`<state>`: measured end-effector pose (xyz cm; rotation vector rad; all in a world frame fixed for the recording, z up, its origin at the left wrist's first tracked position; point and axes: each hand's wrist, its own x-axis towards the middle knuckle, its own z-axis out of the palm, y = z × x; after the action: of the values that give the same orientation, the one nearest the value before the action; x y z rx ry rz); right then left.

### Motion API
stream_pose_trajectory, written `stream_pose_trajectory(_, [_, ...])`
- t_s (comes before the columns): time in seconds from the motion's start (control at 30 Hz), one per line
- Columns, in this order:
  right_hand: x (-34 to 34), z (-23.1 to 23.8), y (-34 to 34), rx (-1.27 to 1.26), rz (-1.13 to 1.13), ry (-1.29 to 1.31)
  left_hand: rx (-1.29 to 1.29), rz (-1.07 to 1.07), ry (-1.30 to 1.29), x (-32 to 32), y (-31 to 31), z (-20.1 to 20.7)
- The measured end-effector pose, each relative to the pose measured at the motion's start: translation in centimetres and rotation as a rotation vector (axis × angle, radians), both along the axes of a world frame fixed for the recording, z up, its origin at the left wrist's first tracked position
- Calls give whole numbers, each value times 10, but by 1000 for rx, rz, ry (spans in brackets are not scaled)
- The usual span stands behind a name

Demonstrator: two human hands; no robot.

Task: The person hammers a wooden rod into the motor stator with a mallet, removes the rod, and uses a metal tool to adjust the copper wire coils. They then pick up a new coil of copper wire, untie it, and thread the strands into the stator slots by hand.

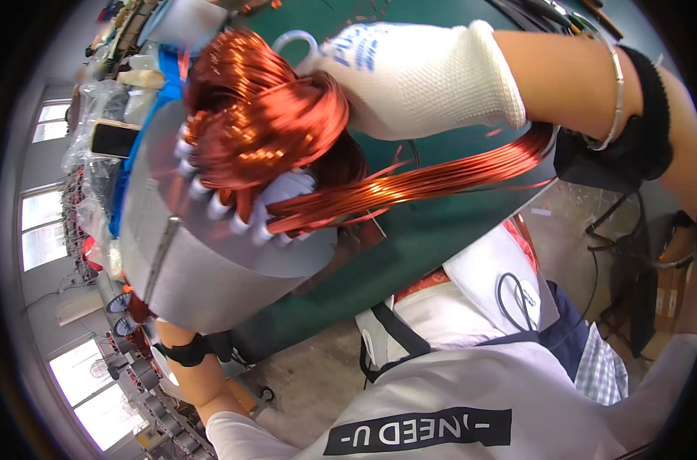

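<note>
A grey metal motor stator (218, 284) stands on its side before me, its slots lined with white paper insulation. Thick bundles of red-brown copper winding wire (287, 130) bulge from its end, blurred by motion. My right hand (410, 77), in a white knit glove, reaches in from the right and presses against the wire bundle; its fingers are hidden behind the copper. Beside its fingertips shows a pale ring (296, 44) that looks like a handle. A long loose bundle of copper wire (417, 180) stretches right below my wrist. My left forearm reaches behind the stator, which hides that hand.
The green work table (318, 307) lies under the stator. A dark phone (116, 139) and plastic bags sit along a blue edge at the left. Dark-handled tools (544, 15) lie at the far right. A cable (594, 261) hangs beyond the table.
</note>
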<state>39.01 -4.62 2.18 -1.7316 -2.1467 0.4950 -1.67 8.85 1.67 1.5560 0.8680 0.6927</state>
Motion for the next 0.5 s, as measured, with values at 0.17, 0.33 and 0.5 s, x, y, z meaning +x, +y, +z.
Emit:
stream_pose_trajectory(0.17, [14,21,-24,162,195,-95,-12,7,-14,0,-5,-4])
stream_pose_trajectory(0.33, [-4,63,-74,68,306,-3,-20,42,0,0,-7,2])
stream_pose_trajectory(0.5, [-54,31,-75,429,-180,-277,-25,9,-38,14,9,-8])
